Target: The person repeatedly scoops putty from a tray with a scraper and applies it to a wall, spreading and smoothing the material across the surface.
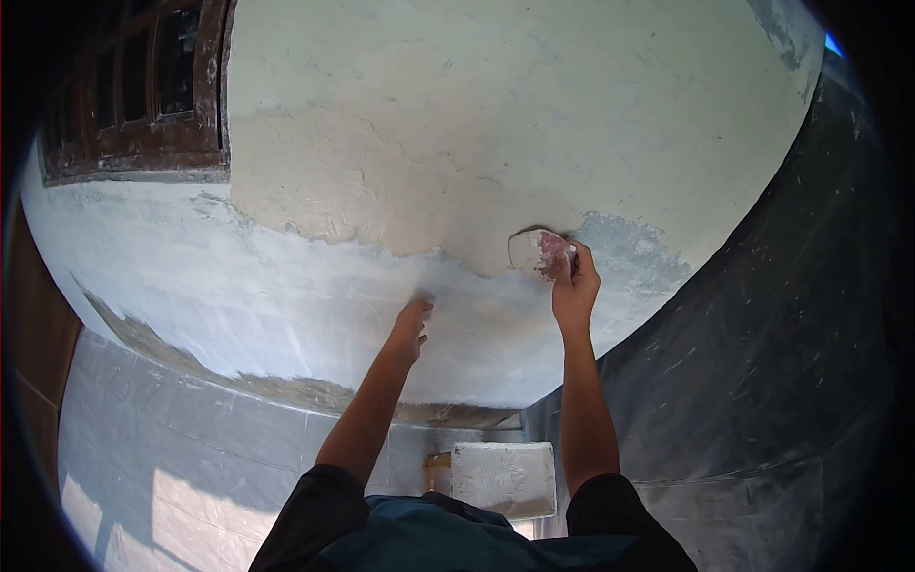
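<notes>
My right hand (576,286) is closed around a reddish putty scraper (553,254) smeared with pale putty. Its broad edge lies against the wall (353,172), by the ragged border between the beige-green upper part and the whitish lower part. Lower and to the left, my left hand (410,327) is held close to the white part of the wall, fingers loosely bent and apart, with nothing in it. Below my hands, near my body, stands a rectangular tray (551,477) with a layer of white putty in it.
A dark wooden window frame (208,95) is set in the wall at upper left. A black sheet (743,372) stretches along the right side. Grey sheeting (172,400) covers the floor at lower left, and a brown wooden panel (38,353) stands at the far left.
</notes>
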`<state>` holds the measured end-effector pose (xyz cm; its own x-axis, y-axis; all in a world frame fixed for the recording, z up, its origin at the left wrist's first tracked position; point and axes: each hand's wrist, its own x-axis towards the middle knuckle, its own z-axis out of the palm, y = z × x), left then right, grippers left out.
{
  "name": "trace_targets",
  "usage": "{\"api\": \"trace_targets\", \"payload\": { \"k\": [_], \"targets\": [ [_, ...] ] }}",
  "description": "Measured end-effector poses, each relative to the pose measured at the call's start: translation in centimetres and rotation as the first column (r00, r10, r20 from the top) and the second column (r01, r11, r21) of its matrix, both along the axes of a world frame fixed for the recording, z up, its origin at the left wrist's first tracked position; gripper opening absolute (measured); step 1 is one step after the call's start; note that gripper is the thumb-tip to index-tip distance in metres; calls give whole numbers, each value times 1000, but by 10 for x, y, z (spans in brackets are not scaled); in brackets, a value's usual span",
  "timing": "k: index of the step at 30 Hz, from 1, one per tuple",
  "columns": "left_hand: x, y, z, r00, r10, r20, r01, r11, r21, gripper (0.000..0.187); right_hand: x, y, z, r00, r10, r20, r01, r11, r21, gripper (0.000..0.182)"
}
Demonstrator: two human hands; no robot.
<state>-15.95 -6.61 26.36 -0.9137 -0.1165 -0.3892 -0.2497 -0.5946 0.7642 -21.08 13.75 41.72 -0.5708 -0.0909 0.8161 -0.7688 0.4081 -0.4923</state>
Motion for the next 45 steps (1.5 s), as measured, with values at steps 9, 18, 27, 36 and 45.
{"api": "trace_targets", "payload": {
  "k": [9,18,27,36,45],
  "targets": [
    [2,-4,-2,1000,-25,6,25,1000,-9,82,-1,-4,-46,996,23,81,-18,997,-71,17],
    [9,-16,-1,991,-127,32,130,987,-98,76,10,-16,-61,980,101,170,-58,969,-240,17],
    [9,-17,1,986,-163,45,168,974,-149,77,16,-12,-59,941,268,208,-109,818,-565,20],
    [6,-21,7,976,-206,75,216,964,-156,84,17,8,-78,942,266,205,13,580,-815,14],
    [5,-27,18,960,-263,93,274,949,-154,90,4,-10,-90,941,257,221,76,475,-876,16]
  ]
}}
